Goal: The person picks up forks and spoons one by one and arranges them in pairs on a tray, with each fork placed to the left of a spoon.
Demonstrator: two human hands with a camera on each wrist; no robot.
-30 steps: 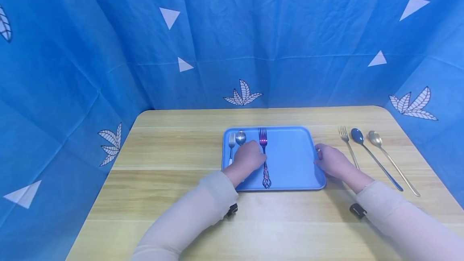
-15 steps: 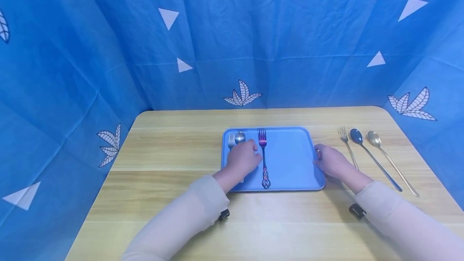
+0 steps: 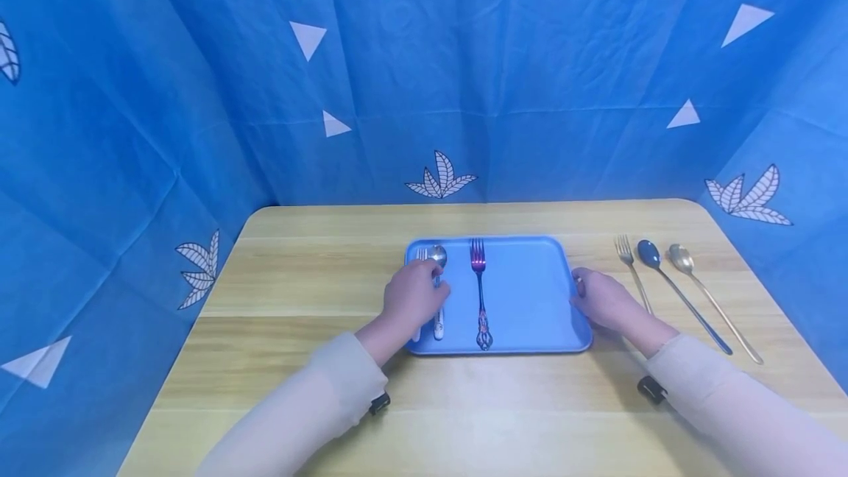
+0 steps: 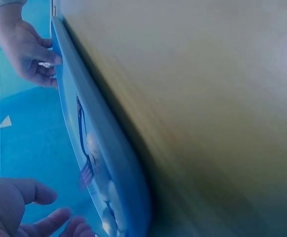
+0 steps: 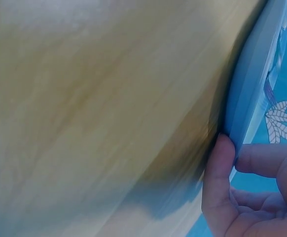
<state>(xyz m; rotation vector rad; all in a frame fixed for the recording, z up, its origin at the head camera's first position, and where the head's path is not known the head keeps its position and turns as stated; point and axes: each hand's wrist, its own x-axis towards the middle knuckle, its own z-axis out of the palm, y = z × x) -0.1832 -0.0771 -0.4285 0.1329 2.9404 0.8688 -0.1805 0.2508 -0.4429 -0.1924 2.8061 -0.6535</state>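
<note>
Beige-cuffed left hand point(image 3: 412, 296), fingers parted, holding nothing, has drawn leftward over the blue rectangular tray point(image 3: 530, 297), baring more of its silver, white-handled spoon point(image 3: 439, 326); the purple-tined metal fork point(image 3: 481, 294) there lies untouched, seemingly placed; the right hand point(image 3: 601, 300) pinches the tray's right rim.

I note, head view: left hand point(image 3: 412, 294) over left part of blue tray point(image 3: 530, 293), near a silver spoon point(image 3: 438, 255); right hand point(image 3: 604, 302) holds its right rim; purple fork point(image 3: 478, 260) lies between the two.
</note>
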